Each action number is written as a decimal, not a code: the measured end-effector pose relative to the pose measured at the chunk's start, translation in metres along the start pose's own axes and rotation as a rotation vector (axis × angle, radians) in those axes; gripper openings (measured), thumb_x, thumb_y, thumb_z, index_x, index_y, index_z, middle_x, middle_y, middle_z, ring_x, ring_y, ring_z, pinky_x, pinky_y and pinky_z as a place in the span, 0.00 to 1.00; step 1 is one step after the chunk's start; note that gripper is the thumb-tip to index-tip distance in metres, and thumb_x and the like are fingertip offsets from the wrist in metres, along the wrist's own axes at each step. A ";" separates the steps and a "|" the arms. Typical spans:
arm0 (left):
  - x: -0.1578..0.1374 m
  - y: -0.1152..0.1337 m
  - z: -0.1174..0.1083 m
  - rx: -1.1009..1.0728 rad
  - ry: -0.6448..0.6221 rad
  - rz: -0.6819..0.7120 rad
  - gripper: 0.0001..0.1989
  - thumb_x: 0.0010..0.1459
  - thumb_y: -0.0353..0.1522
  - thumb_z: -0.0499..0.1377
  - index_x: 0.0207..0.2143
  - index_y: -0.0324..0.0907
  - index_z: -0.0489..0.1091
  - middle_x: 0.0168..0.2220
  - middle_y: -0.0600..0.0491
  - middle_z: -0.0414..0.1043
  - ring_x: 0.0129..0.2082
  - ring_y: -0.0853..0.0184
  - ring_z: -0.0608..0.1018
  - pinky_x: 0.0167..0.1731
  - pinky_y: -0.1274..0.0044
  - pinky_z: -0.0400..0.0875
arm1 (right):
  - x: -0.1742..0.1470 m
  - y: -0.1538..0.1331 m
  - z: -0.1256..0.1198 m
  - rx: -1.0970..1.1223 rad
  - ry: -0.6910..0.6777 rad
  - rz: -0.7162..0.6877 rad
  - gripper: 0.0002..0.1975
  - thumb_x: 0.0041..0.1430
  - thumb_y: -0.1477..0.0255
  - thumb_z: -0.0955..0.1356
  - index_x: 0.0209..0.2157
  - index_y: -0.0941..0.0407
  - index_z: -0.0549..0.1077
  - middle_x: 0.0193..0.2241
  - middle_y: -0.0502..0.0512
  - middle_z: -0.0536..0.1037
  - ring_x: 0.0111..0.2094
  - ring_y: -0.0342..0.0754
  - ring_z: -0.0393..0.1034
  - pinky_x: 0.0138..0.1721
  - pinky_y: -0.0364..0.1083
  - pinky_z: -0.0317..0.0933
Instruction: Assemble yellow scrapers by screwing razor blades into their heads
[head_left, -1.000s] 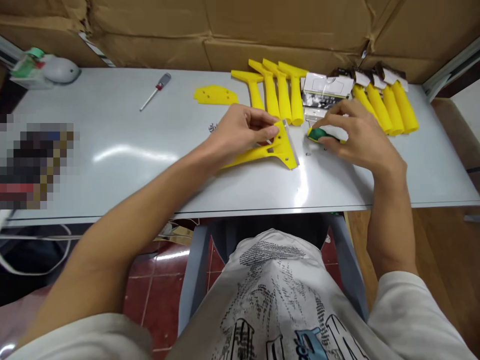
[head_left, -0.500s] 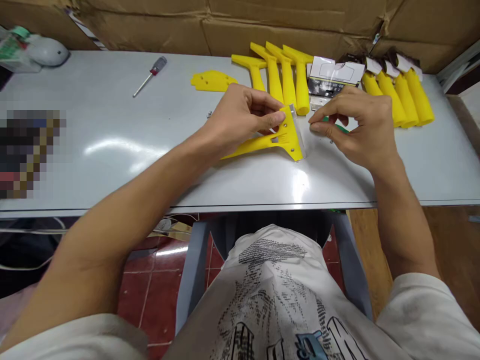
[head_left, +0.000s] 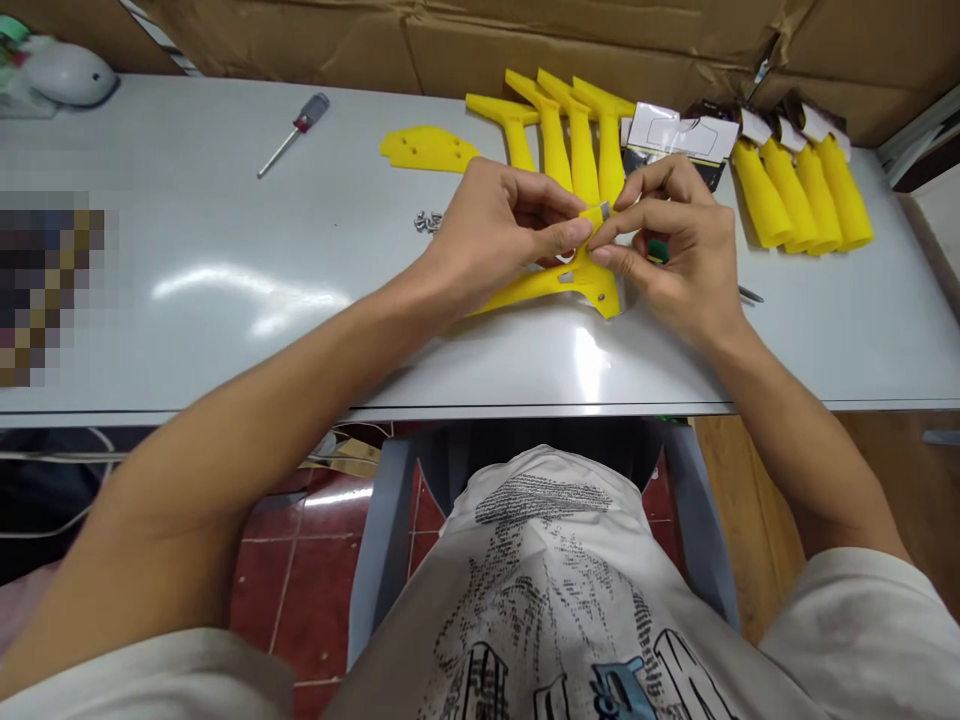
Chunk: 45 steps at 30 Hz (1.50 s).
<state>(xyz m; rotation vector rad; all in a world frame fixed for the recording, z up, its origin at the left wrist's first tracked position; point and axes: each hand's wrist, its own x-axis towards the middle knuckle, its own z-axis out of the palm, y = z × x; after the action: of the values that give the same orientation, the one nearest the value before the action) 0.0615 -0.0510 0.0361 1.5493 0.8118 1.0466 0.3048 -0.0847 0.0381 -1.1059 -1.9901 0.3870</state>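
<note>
Yellow scraper (head_left: 589,285): lies crosswise in front of the person, handle running under the left wrist, head toward the right. One screw (head_left: 601,297) shows at the head's near corner. Whether the piece rests on the surface (head_left: 187,200) or is slightly raised: cannot tell.

Left hand (head_left: 502,220): thumb above, fingers beyond, gripping the head's far part; judged a steadying hold that leaves the near corner exposed. Right hand (head_left: 682,240): thumb and index fingertips nearly meet over the head, from the opposite side, likely for fine work at the far screw position. Anything pinched there is too small to confirm. The scraper head thus sits between both sets of fingers.

Under the right palm: a green tool handle (head_left: 658,250), probably parked within reach. Beside the left wrist: loose screws (head_left: 427,221), apparently pooled for easy picking. Beyond: yellow plate (head_left: 427,150), row of yellow handles (head_left: 551,140); farther left, screwdriver (head_left: 294,135).
</note>
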 end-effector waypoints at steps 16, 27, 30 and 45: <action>0.007 -0.017 0.001 0.272 -0.047 0.298 0.20 0.62 0.50 0.85 0.43 0.49 0.86 0.44 0.46 0.90 0.41 0.54 0.89 0.43 0.61 0.89 | 0.000 -0.010 -0.001 0.278 -0.013 0.310 0.36 0.57 0.38 0.88 0.53 0.45 0.78 0.41 0.53 0.88 0.40 0.55 0.82 0.47 0.59 0.83; 0.000 0.003 0.000 0.303 -0.037 0.167 0.09 0.58 0.29 0.77 0.39 0.48 0.82 0.47 0.49 0.89 0.44 0.57 0.89 0.44 0.66 0.90 | -0.036 -0.003 -0.079 -0.432 -0.165 0.264 0.10 0.70 0.75 0.75 0.42 0.50 0.92 0.40 0.56 0.91 0.36 0.56 0.83 0.47 0.57 0.75; -0.002 0.007 0.001 0.295 -0.056 0.148 0.10 0.57 0.30 0.78 0.38 0.49 0.82 0.46 0.49 0.89 0.42 0.57 0.88 0.43 0.64 0.90 | -0.052 0.012 -0.066 -0.617 -0.209 0.181 0.14 0.76 0.72 0.71 0.48 0.50 0.92 0.48 0.59 0.91 0.40 0.59 0.84 0.44 0.58 0.75; -0.014 -0.015 0.014 0.416 0.024 0.736 0.15 0.68 0.48 0.79 0.40 0.51 0.82 0.38 0.49 0.85 0.36 0.57 0.86 0.40 0.61 0.87 | -0.004 -0.009 -0.053 0.217 -0.149 0.097 0.09 0.70 0.58 0.82 0.41 0.48 0.92 0.37 0.53 0.90 0.29 0.48 0.76 0.32 0.52 0.72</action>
<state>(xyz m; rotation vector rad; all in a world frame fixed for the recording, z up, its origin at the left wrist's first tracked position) 0.0688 -0.0655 0.0180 2.2860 0.4859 1.4777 0.3412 -0.0993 0.0745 -1.0630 -1.9718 0.7376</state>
